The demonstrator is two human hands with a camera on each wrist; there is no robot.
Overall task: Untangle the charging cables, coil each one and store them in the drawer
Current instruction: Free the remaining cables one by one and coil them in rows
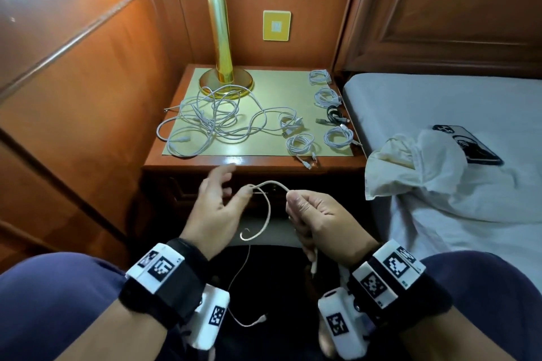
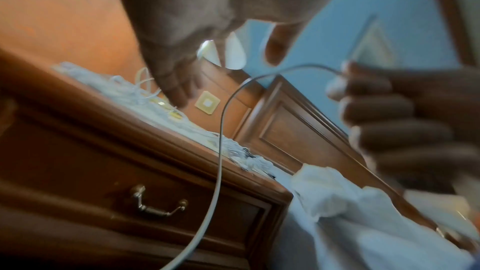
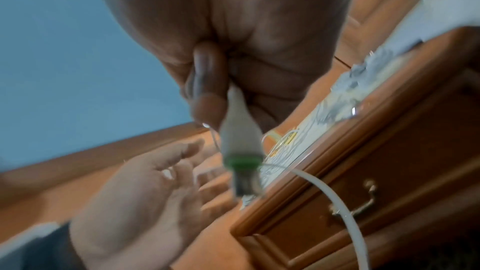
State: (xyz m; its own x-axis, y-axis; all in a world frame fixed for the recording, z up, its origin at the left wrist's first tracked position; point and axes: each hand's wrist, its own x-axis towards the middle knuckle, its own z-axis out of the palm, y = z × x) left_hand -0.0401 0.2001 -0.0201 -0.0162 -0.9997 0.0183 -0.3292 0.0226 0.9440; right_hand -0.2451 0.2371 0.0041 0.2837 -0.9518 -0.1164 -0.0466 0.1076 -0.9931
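Observation:
I hold one white cable in front of the nightstand. My right hand grips it in a fist, and its USB plug hangs below the fingers. From that fist the cable arcs over to my left hand, which is spread with straight fingers, its thumb touching the loop. The cable's other end trails down onto my lap. A tangle of white cables lies on the nightstand top. The drawer below is closed, with its brass handle showing.
Several coiled cables, one of them black, sit along the nightstand's right side. A gold lamp stands at the back. To the right is a bed with a white cloth bag and a phone.

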